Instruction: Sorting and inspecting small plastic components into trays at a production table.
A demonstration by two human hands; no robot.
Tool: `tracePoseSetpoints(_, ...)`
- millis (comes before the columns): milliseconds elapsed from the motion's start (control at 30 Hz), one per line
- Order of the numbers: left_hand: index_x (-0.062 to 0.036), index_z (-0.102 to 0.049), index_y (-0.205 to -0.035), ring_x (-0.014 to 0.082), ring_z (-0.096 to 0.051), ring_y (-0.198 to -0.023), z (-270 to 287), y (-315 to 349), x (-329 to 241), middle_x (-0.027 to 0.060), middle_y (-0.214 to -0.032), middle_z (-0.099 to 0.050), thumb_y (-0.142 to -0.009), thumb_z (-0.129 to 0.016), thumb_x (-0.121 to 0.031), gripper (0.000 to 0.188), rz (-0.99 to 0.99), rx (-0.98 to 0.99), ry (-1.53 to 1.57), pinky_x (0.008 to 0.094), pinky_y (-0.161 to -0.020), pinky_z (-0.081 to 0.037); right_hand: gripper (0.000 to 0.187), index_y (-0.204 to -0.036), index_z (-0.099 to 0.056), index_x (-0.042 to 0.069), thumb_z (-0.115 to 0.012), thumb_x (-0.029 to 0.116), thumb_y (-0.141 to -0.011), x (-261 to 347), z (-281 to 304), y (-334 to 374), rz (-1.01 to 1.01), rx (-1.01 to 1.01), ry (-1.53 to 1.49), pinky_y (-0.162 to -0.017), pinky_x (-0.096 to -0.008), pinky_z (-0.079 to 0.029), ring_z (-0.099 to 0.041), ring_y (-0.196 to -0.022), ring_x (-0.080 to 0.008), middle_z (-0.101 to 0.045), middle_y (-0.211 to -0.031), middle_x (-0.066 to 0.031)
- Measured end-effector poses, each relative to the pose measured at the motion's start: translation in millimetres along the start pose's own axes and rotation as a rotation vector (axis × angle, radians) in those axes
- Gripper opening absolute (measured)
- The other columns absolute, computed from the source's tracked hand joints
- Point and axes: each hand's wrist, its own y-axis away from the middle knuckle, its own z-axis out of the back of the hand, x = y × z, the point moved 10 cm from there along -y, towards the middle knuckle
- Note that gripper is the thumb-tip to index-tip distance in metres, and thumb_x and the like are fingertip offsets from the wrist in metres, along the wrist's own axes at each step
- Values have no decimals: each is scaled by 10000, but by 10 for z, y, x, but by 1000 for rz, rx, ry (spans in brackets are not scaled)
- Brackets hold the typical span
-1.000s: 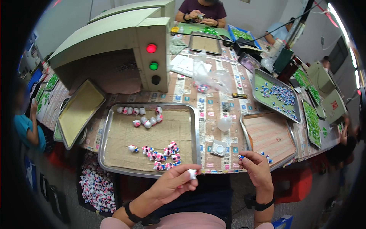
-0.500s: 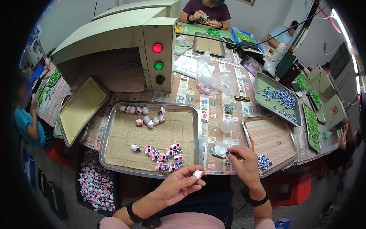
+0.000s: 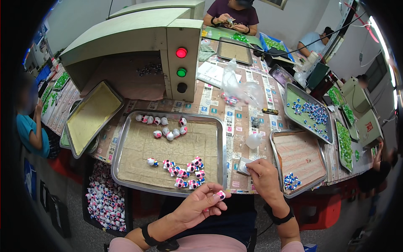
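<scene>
My left hand [image 3: 205, 201] is closed in a pinch on a small white figurine head [image 3: 221, 195] with pink and black markings, beyond the near edge of a metal tray [image 3: 224, 155]. My right hand [image 3: 265, 176] has its fingertips pinched together over a small white square dish [image 3: 243, 165] on the table. The blue piece seen in its fingers a moment ago is now hidden behind them. On the tray's brown cloth, several white heads [image 3: 170, 134] lie at the back. Several figurines with pink-and-white heads and blue bodies [image 3: 182, 173] lie at the front.
Right of my right hand, a cloth-lined tray [image 3: 298, 153] holds small blue pieces [image 3: 291, 181]; a green-lined tray [image 3: 308, 111] holds more. A boxy machine [image 3: 180, 61] stands at back left. A squeeze bottle [image 3: 254, 140] stands on the table. A bin of heads [image 3: 105, 203] sits below. Other people work around.
My right hand has moved left and down over the white dish, covering the blue piece. The head in my left hand has turned, showing its pink and black side. The view has shifted slightly.
</scene>
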Motion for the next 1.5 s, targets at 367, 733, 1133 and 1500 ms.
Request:
tracePoseSetpoints(367,-42,-503,-1247,140,-630,-922,-16,-54,13,92,-1159,-599,-953,-559,-119,308,8,-67,-43,220,-719,-547,132,-910,-691,11,-690,6,-778,132,215,154,-98,-62,-257,-647,-318,-489,-627,-756,-243,-645,-831,-115)
tracePoseSetpoints(733,-44,-527,-1232,166,-624,-1014,-30,-101,73,76,-1141,-592,-933,-580,-67,305,6,-128,-147,232,-743,-555,202,-1015,-702,13,-720,42,-816,268,33,596,-301,24,-794,-689,-219,-497,-622,-769,-117,-664,-933,-87)
tracePoseSetpoints(1133,-10,-571,-1170,167,-658,-905,-13,-69,78,103,-1018,-649,-899,-629,-48,280,-47,-160,-241,237,-698,-566,164,-938,-725,7,-753,20,-777,411,53,585,-261,72,-744,-646,-220,-466,-619,-757,-127,-659,-817,-77)
tracePoseSetpoints(1500,10,-585,-1143,190,-670,-876,-94,-57,-16,131,-985,-657,-893,-634,-36,259,-99,-144,-305,261,-703,-579,183,-948,-735,39,-759,26,-767,405,87,599,-228,9,-728,-638,-242,-484,-636,-717,-144,-679,-809,-83)
